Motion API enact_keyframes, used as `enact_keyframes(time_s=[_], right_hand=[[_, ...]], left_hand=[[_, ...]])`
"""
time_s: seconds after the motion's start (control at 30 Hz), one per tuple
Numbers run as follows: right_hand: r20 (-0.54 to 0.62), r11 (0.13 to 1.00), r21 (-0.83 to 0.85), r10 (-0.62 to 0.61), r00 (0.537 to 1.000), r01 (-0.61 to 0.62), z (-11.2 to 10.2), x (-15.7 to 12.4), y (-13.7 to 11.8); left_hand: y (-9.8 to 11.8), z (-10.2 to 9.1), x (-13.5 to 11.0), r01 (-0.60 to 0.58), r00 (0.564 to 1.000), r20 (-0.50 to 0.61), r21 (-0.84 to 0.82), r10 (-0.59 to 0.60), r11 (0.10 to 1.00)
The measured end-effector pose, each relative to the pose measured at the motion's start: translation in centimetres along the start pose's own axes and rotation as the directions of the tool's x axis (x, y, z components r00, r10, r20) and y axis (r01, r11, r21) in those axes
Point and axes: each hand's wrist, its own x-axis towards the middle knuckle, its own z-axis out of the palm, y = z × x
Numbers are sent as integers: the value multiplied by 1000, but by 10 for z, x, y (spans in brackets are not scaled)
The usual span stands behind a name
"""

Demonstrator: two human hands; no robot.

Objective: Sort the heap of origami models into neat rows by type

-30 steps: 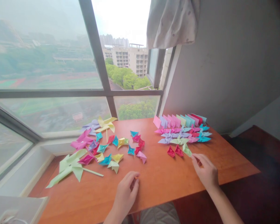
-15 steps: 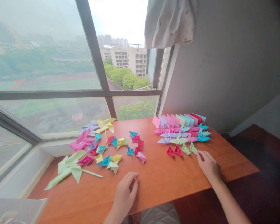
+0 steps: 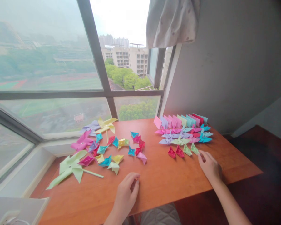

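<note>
My right hand point(image 3: 209, 166) has its fingers curled, with the tips at the right corner of a light green paper boat point(image 3: 195, 149). That boat ends a short row holding another green paper boat point(image 3: 187, 150) and two red paper boats point(image 3: 179, 152). My left hand point(image 3: 127, 191) lies near the table's front edge, fingers bent and pressed together; I see nothing in it. Behind the row of boats are lines of folded paper cranes point(image 3: 182, 135) in pink, purple, green and blue. Folded paper pieces point(image 3: 178, 121) stand upright in a line behind them.
Left on the wooden table point(image 3: 159, 181) lie scattered paper boats point(image 3: 106, 161) in several colours. Paper pinwheels, including a green one point(image 3: 71, 168) and a yellow one point(image 3: 107, 125), lie by the window point(image 3: 89, 93). A wall point(image 3: 224, 68) rises at right.
The view has shifted slightly. Both hands and the paper pieces keep nearly the same places; the right hand stays at the green paper boat.
</note>
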Motion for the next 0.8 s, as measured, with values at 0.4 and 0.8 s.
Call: enact_keyframes(time_s=[0.4, 0.8], right_hand=[[-151, 991, 104, -66, 986, 82, -13, -3, -22], [-92, 831, 448, -326, 941, 331, -15, -29, -111]], left_hand=[[-1, -14, -3, 1, 998, -68, 54, 3, 999], [-40, -75, 13, 129, 954, -298, 492, 28, 861]])
